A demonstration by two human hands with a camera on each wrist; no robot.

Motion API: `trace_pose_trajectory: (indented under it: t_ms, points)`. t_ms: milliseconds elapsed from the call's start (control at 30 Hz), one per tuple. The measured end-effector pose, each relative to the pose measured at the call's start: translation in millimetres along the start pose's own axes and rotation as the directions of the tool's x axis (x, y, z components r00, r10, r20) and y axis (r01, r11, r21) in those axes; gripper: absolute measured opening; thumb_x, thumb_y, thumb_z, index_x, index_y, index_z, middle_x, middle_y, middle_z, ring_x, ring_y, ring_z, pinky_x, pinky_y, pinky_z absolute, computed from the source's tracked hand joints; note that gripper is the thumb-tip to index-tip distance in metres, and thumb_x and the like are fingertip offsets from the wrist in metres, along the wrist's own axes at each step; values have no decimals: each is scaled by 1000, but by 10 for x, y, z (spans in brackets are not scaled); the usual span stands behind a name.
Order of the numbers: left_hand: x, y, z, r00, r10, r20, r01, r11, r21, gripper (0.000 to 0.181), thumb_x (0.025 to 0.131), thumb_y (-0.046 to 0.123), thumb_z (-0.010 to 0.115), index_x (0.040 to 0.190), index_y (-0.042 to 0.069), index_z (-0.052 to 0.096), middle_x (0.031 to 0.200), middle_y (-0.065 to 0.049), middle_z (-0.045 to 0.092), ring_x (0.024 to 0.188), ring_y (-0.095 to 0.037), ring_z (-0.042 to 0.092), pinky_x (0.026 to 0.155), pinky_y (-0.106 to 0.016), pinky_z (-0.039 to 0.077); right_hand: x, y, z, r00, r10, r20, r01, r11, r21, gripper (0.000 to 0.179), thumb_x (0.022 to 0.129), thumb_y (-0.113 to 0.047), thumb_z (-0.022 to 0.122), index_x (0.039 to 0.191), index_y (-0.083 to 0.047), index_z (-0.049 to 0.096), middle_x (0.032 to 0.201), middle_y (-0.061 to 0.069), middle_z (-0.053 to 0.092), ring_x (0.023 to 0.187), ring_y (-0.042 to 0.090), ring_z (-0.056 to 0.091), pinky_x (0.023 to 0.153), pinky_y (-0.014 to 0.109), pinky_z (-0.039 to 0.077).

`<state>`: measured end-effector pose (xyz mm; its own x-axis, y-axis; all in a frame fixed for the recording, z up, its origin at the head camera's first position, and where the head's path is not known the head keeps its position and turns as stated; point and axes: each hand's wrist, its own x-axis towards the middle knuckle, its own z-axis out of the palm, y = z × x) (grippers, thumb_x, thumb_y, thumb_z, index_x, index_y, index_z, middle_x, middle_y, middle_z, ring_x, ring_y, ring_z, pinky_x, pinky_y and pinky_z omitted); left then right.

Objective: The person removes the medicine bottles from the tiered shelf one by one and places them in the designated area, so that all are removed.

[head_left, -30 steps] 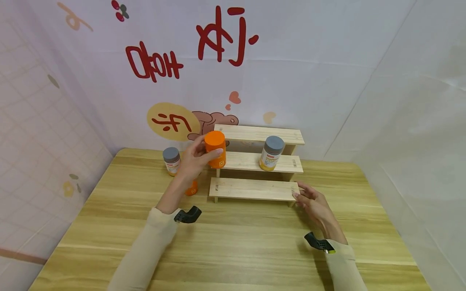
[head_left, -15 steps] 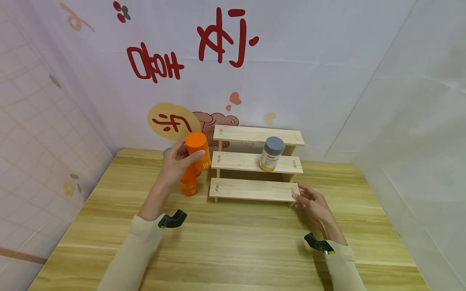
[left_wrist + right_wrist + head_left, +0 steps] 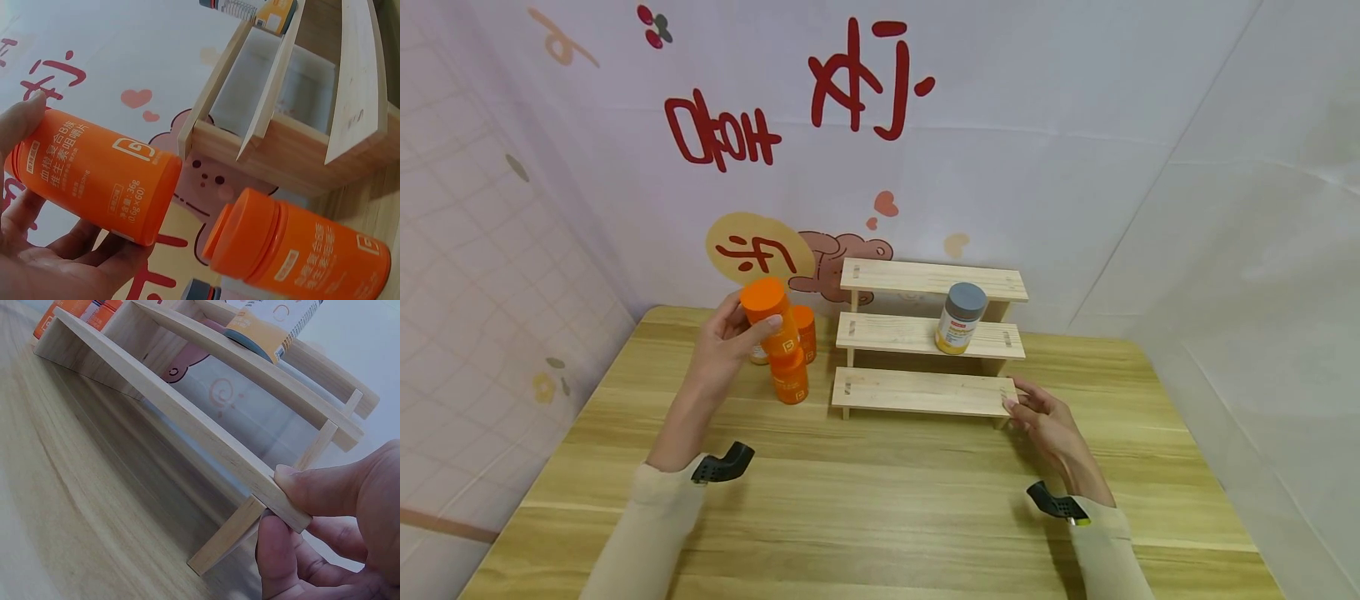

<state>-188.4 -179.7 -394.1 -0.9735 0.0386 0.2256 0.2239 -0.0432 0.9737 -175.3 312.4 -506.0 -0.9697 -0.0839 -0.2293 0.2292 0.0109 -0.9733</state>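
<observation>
My left hand point(image 3: 724, 340) grips an orange supplement bottle point(image 3: 97, 175) with an orange lid, raised above the table at the left. Below and behind it stand two more orange bottles, the front one point(image 3: 791, 385) partly overlapped by the held one in the head view and the rear one point(image 3: 805, 333) closer to the rack. My right hand point(image 3: 1047, 417) pinches the right end of the lowest step of a three-step wooden rack point(image 3: 925, 392), thumb on top and fingers beneath. A grey-lidded bottle point(image 3: 960, 318) with a white and yellow label stands on the middle step, toward its right end.
Another grey-lidded bottle point(image 3: 201, 290) is mostly hidden behind my left hand and the orange bottles. A printed cloth wall point(image 3: 1037, 167) rises right behind the rack. The wooden table point(image 3: 887, 500) extends in front of it.
My left hand has carried the orange bottle left, from in front of the rack to over the other bottles. The right hand stays at the lowest step.
</observation>
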Motion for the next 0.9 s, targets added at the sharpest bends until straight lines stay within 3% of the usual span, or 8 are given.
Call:
trace_pose_trajectory:
  t_ms: [400, 900]
  points:
    - [-121, -28, -256, 996, -35, -76, 38, 999, 32, 51, 99, 20, 70, 147, 19, 54, 131, 10, 63, 120, -9, 58, 100, -11, 47, 4, 16, -10, 1000, 7, -4, -7, 1000, 2, 70, 101, -9, 64, 161, -2, 27, 110, -8, 62, 98, 3, 61, 82, 19, 54]
    - [-211, -351, -481, 996, -25, -85, 28, 999, 39, 51, 97, 11, 70, 146, 13, 55, 127, 12, 67, 116, -6, 61, 98, -11, 49, 16, 6, -11, 1000, 7, 0, -7, 1000, -8, 72, 101, -12, 65, 161, -3, 27, 109, -9, 62, 98, 3, 61, 83, 19, 54]
